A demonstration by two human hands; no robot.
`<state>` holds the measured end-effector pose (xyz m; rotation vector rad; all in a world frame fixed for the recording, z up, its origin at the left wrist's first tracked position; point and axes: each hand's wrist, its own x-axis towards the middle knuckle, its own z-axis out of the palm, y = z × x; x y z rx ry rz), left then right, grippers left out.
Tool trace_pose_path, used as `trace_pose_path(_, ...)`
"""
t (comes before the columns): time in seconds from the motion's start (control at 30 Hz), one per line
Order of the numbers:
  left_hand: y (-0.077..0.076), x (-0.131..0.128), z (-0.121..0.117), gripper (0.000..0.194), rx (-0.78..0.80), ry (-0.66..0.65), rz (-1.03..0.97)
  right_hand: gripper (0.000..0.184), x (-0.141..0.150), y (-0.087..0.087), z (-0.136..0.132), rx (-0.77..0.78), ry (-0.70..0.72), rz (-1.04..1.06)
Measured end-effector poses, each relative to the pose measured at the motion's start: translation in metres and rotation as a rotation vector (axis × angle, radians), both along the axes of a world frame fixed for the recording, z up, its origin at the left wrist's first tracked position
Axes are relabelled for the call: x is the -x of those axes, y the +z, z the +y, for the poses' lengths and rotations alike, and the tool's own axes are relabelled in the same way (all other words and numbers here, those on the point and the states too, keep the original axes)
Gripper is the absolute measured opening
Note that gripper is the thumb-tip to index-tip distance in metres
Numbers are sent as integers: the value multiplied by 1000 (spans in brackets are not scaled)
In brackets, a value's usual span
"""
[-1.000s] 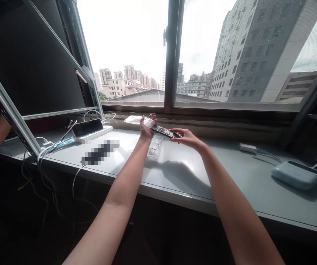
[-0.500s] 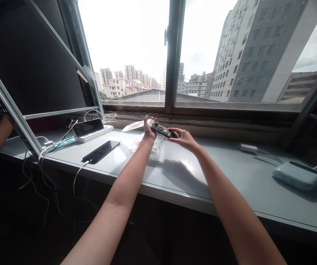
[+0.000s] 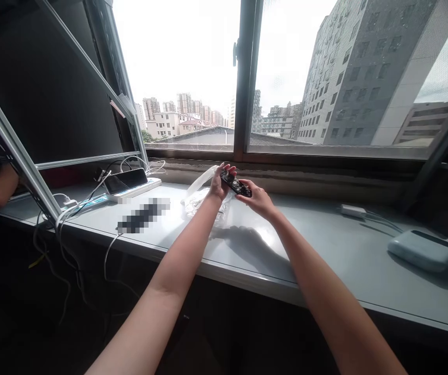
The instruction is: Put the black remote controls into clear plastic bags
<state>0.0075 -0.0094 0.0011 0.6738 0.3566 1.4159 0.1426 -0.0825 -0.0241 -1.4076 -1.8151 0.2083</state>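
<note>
Remote control: here it is, mid-view and lifted over the counter, a slim black bar slanting from ten o'clock to four, button side showing, pale dots along the dark face, lettering too small to read.
Left hand: holding the ten-o'clock end, fingertips showing past it.
Right hand: gripping the four-o'clock end, thumb and fingers pinched in narrow.
Clear plastic: crumpled at the remote's eight o'clock, one pale flap rising beside the left hand; whether it's held, I can't tell.
Further out: pixelated dark object at eight, white adapter at three, blue-grey box at four.
</note>
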Motion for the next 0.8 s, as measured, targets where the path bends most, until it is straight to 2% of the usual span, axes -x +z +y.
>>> trace_pose_path(0.17,-3,-6,-3,21,-32,-41,96,62,-1,3,-1,96,0,42)
trace_pose_path(0.33,-6,-4,-3,45,-72,-46,288,59,-6,2,5,224,-38,154)
trace_pose_path(0.47,-8,-2,3,57,-46,46,424,45,-12,2,7,272,-64,360)
trace_pose_path(0.57,-10,2,8,53,24,143,510,30,-17,6,4,241,-37,558)
trace_pose_path(0.67,-11,4,8,43,23,156,649,26,-21,11,1,185,7,749)
trace_pose_path(0.73,-11,2,4,37,-74,97,768,31,-22,13,-1,146,6,843)
trace_pose_path(0.8,-11,-3,-2,34,-251,-38,884,37,-23,14,-1,131,-6,902)
